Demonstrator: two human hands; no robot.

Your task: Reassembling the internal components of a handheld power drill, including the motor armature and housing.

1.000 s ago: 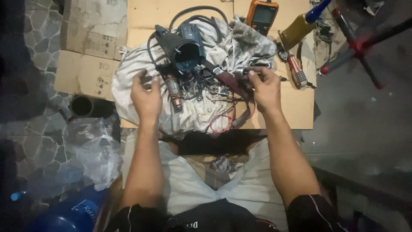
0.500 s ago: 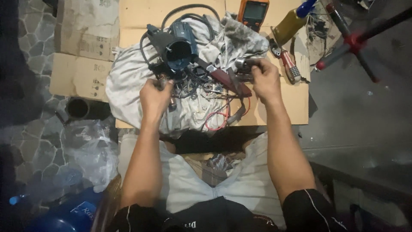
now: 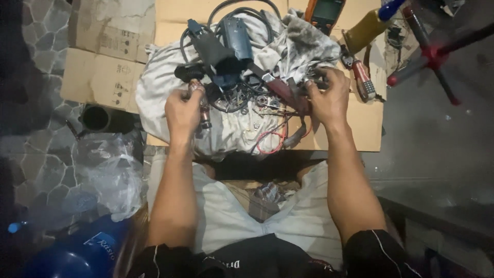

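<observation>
A dismantled blue power tool with a black cord lies on a grey cloth over cardboard. My left hand grips a copper-wound motor armature at the cloth's left middle. My right hand closes on a small dark metal part at the cloth's right side. Between the hands lie small loose parts, a dark red-handled tool and red and black wires.
An orange multimeter, a yellow-handled tool and a red-handled screwdriver lie at the upper right. A red-and-black stand is at the far right. Flattened cardboard, a black cylinder, a plastic bag and a blue object are at the left.
My left hand has moved right to the armature and taken hold of it. The view has shifted slightly; my right hand stays at the small part.
</observation>
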